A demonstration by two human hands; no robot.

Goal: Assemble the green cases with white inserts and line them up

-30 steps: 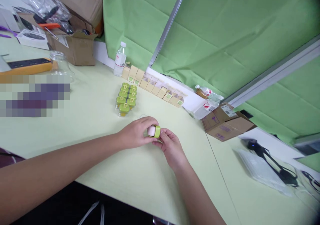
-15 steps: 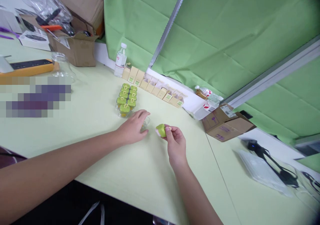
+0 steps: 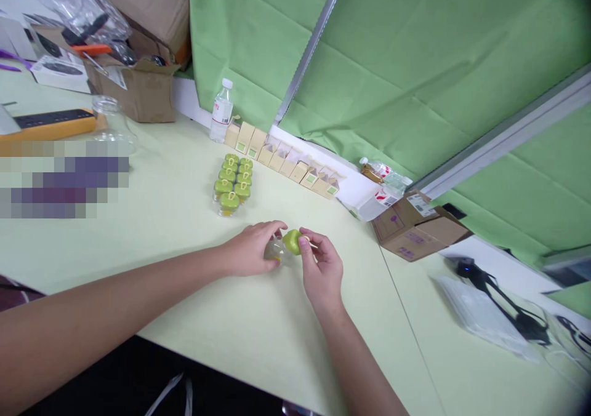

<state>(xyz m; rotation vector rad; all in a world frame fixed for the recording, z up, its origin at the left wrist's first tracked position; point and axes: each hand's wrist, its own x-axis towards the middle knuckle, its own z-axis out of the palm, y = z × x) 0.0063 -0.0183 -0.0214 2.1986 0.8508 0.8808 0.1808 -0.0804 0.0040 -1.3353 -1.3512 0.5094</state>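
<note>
My left hand (image 3: 255, 248) is closed round a small clear jar (image 3: 276, 250) with a bit of orange at its bottom. In my right hand (image 3: 322, 261) is a green lid (image 3: 292, 242), pinched by its pale loop handle. The lid is tilted and close to the mouth of the jar; whether they touch I cannot tell. Beyond my left hand, several clear jars with green lids (image 3: 229, 201) stand grouped in two rows on the pale table (image 3: 221, 330).
Small beige cartons (image 3: 266, 156) line the wall beside an upright water bottle (image 3: 222, 111). Plastic bottles (image 3: 379, 203) and a cardboard box (image 3: 413, 226) lie to the right. A power strip (image 3: 55, 122), a glass jar (image 3: 111, 120) and a filled carton (image 3: 150, 93) are at the left.
My left hand has closed round the clear jar and moved it right, nearer my right hand. The green lid has shifted slightly left and tipped towards the jar.
</note>
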